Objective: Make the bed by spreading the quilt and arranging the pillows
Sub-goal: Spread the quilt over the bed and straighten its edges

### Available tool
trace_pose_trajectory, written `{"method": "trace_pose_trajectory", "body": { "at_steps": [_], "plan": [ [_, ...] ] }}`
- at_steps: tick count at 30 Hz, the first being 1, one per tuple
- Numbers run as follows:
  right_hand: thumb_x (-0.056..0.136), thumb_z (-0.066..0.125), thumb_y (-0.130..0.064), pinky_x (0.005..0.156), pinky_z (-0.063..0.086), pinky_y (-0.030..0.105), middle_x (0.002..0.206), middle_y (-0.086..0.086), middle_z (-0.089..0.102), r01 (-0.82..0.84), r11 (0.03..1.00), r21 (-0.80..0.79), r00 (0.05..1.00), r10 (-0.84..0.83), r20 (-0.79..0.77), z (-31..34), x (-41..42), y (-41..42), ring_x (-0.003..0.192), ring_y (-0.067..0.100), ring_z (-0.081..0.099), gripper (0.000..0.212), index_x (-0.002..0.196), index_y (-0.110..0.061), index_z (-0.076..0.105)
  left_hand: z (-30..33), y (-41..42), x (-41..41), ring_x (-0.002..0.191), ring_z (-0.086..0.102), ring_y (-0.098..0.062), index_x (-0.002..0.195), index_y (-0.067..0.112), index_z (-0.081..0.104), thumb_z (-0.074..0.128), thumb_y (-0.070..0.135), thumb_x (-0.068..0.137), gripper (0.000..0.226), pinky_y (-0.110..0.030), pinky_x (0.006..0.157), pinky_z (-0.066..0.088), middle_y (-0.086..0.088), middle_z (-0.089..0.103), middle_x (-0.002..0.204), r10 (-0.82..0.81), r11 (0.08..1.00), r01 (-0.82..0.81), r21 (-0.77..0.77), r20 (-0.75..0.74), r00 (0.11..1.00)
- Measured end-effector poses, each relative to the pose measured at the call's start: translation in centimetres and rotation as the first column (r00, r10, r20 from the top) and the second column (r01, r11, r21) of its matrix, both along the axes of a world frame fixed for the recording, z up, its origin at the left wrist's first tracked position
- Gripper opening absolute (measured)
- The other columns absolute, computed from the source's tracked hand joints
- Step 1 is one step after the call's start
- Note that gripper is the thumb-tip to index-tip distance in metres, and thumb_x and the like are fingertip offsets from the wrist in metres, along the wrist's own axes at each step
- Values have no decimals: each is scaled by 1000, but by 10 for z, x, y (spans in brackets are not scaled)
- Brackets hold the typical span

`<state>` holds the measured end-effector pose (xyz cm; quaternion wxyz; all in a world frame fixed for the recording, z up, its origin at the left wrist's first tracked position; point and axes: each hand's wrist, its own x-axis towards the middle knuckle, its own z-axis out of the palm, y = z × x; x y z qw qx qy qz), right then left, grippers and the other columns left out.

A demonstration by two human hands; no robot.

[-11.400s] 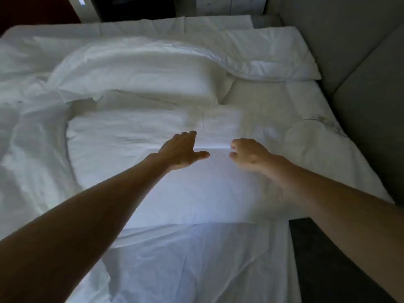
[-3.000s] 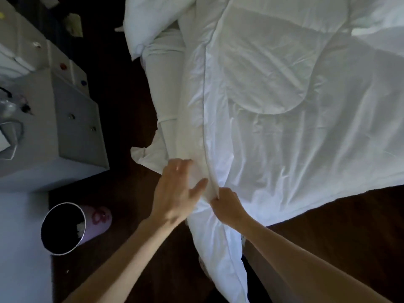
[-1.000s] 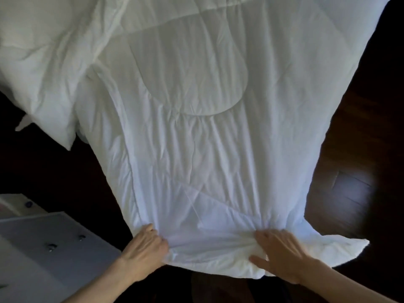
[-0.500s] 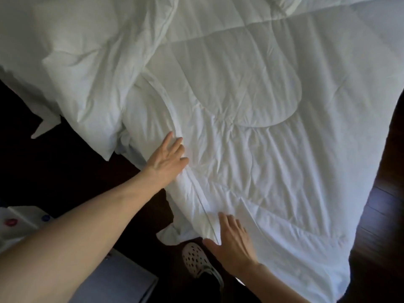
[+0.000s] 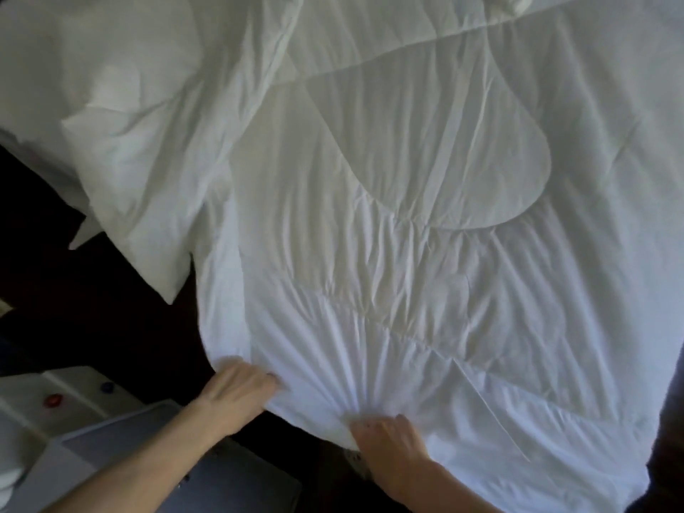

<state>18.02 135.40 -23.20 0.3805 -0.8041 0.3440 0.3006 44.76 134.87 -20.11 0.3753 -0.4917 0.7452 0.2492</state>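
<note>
A white quilt with stitched curved seams covers most of the view and hangs over the bed's near edge. My left hand grips the quilt's near edge, with cloth bunched into folds under the fingers. My right hand is closed on the same edge a little to the right, and creases fan out from both grips. A white pillow lies at the upper left, its corner overhanging the dark floor and its right side tucked under the quilt.
A grey cabinet with small coloured knobs stands at the lower left, close to my left forearm. Dark wooden floor shows between it and the bed, and again along the right edge.
Half a second ago both hands lay flat on the quilt, the left one higher up. Now both have dropped to the near edge and closed on it, bunching the cloth.
</note>
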Motion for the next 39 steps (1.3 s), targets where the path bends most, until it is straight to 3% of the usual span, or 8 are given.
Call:
{"method": "trace_pose_trajectory", "body": {
  "at_steps": [7, 12, 20, 24, 29, 32, 36, 39],
  "plan": [
    [65, 11, -73, 86, 46, 33, 125, 1, 52, 185, 980, -71, 981, -180, 71, 23, 0, -73, 108, 22, 61, 95, 135, -19, 46, 24, -85, 14, 85, 58, -22, 98, 17, 56, 68, 54, 72, 46, -36, 87, 48, 0, 58, 92, -23, 931, -54, -361, -205, 978],
    [93, 39, -56, 84, 44, 33, 124, 0, 47, 307, 943, -128, 938, -278, 206, 34, 54, -137, 112, 22, 56, 55, 135, -20, 40, 36, -147, 86, 103, 62, -35, 122, 4, 54, 84, 37, 68, 70, -45, 86, 53, -18, 57, 121, 402, 683, -363, -634, -88, 911],
    [96, 52, -49, 79, 41, 35, 120, 3, 51, 400, 915, -48, 869, -362, 337, 47, 167, -189, 107, 26, 54, 50, 131, -16, 39, 25, -208, 155, 143, 21, -43, 151, 1, 10, 78, 61, 64, 125, -63, 111, 22, -28, 18, 156, 860, 351, -716, -603, -95, 502],
    [92, 61, -49, 86, 46, 38, 125, 3, 50, 488, 872, -49, 822, -440, 363, 48, 230, -192, 110, 27, 52, 66, 140, -15, 32, 13, -229, 165, 104, 60, -43, 116, -3, 50, 69, 39, 82, 57, -53, 92, 45, -24, 64, 111, 796, 420, -655, -628, -92, 598],
    [82, 74, -47, 101, 46, 39, 142, 7, 38, 668, 736, -110, 728, -616, 302, 43, 312, -198, 123, 28, 47, 105, 156, -12, 8, 33, -252, 205, 90, 65, -42, 100, 6, 55, 61, 19, 91, 17, -43, 70, 47, -17, 66, 98, 638, 461, -667, -585, -304, 708],
    [85, 64, -16, 86, 47, 37, 121, 7, 53, 712, 676, -189, 701, -676, 226, 37, 346, -206, 106, 29, 55, 68, 144, -12, 30, 57, -264, 263, 76, 66, -42, 103, 6, 52, 64, 13, 87, 21, -42, 61, 47, -17, 65, 91, 475, 517, -544, -661, -308, 824],
    [58, 74, -7, 59, 51, 30, 66, 1, 64, 378, 831, -408, 924, -314, 216, 35, 377, -183, 55, 21, 63, 27, 83, -16, 69, 97, -300, 373, 65, 65, -44, 104, 6, 51, 57, 4, 81, 24, -39, 55, 36, -23, 59, 85, 335, 571, -293, -767, -108, 936],
    [89, 50, -3, 97, 45, 41, 116, 12, 68, 32, 990, -140, 994, -17, 105, 38, 415, -144, 107, 33, 65, 34, 119, -10, 65, 127, -337, 471, 76, 63, -43, 105, 2, 50, 60, 6, 83, 25, -40, 58, 43, -27, 56, 92, 325, 622, -156, -767, 71, 943]
  ]
}}
